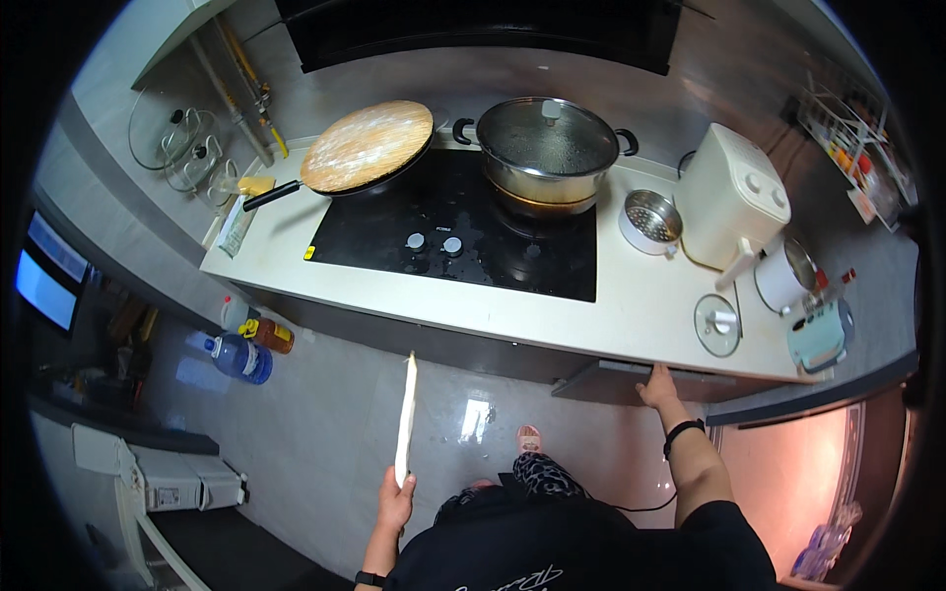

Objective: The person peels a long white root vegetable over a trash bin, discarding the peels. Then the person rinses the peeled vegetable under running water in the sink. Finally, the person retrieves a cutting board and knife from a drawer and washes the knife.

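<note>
Over the floor, my left hand [396, 500] is closed around the lower end of a long, pale, slender stick [405, 419]. It stands nearly upright in the view and narrows to a brownish tip; its exact kind is unclear. At the counter's front edge, my right hand [658, 386] has its fingers hooked over the top edge of a grey drawer front [606, 382]. That front sticks out a little from the cabinet line. What lies behind it is hidden by the countertop.
A lidded steel pot [547, 158] and a pan [404, 169] topped by a round wooden board [370, 146] stand on the black cooktop [394, 266]. Rightward are a steamer pot [650, 219], a cream air fryer [724, 197] and a glass lid [716, 325]. Bottles [241, 357] stand on the floor.
</note>
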{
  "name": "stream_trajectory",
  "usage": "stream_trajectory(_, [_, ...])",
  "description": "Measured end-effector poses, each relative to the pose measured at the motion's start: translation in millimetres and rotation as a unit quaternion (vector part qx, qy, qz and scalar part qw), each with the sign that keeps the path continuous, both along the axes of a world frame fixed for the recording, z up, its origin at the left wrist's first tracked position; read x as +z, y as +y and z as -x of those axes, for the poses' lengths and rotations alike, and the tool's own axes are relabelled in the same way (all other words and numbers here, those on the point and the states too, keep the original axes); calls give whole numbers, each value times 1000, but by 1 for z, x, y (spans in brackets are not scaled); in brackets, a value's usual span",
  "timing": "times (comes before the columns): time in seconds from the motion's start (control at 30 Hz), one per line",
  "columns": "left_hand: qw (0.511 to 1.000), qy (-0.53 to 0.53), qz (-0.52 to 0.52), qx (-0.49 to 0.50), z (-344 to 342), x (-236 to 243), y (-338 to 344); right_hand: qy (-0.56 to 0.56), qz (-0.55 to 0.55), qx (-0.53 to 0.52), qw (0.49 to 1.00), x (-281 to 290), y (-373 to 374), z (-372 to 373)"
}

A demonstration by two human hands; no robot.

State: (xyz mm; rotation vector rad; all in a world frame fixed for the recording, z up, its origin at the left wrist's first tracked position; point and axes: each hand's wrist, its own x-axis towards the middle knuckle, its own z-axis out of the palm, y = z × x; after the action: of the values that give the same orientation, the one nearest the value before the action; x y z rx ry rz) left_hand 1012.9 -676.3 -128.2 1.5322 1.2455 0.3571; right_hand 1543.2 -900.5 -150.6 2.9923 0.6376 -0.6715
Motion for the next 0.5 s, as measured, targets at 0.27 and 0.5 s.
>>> stream_trajectory(0.27, [995, 66, 55, 45, -51, 27, -52, 35, 63, 60, 996, -22, -12, -33])
stream_trajectory(0.5, [998, 52, 29, 10, -77, 23, -103, 25, 72, 148, 986, -6, -27, -12])
